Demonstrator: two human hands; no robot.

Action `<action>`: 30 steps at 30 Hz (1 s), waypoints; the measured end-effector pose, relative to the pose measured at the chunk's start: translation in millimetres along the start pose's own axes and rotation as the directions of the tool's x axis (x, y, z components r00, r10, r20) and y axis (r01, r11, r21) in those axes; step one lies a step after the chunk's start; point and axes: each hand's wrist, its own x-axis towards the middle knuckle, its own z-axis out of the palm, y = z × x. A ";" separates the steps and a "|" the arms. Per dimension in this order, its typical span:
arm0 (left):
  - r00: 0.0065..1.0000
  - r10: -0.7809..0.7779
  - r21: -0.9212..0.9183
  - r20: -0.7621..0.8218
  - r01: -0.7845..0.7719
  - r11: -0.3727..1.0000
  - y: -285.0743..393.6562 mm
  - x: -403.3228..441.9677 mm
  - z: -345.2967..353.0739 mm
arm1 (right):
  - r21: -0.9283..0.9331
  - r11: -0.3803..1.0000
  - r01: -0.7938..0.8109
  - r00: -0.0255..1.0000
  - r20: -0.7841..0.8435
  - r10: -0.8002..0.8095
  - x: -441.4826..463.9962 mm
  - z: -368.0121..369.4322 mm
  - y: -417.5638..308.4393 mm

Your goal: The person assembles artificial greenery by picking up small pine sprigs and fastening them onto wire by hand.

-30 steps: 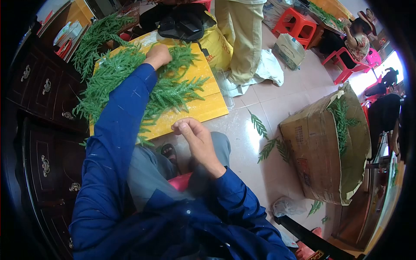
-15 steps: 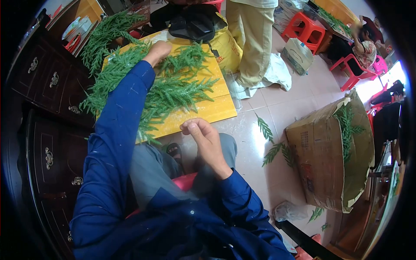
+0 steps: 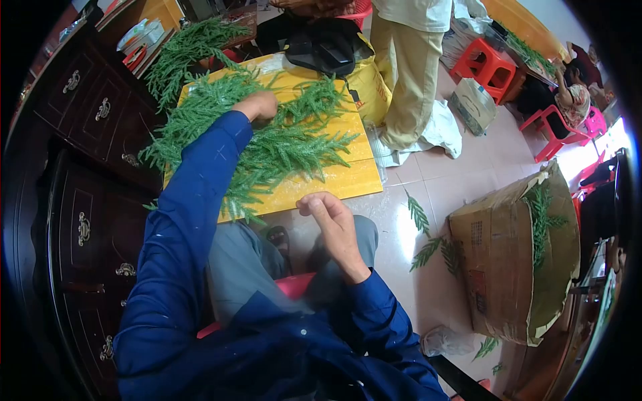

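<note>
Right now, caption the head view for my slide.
Left hand at green sprigs on a yellow table, right hand by its near edge.

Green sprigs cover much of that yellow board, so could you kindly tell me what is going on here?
A seated, blue-shirted person has the left hand at the green sprigs on the yellow board; its fingertips are hidden, so a grip cannot be confirmed. The right hand is near the board's front edge, with nothing visible in its grasp. More sprigs are in the cardboard box and on the floor.
</note>
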 end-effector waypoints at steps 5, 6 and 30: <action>0.998 0.059 -0.106 -0.029 -0.061 0.992 -2.4 -15.4 1.1 | -0.046 0.999 -0.001 1.000 -0.005 0.000 -1.5 2.7 -2.2; 0.999 0.014 -0.121 -0.030 -0.017 0.992 0.1 -18.8 -1.1 | -0.051 0.999 0.005 1.000 -0.001 -0.005 -1.4 2.5 -1.8; 0.887 -0.196 -0.883 -0.417 -0.345 0.319 -35.6 -55.5 -16.8 | -0.056 0.998 -0.031 0.999 0.031 0.033 -1.4 0.0 1.7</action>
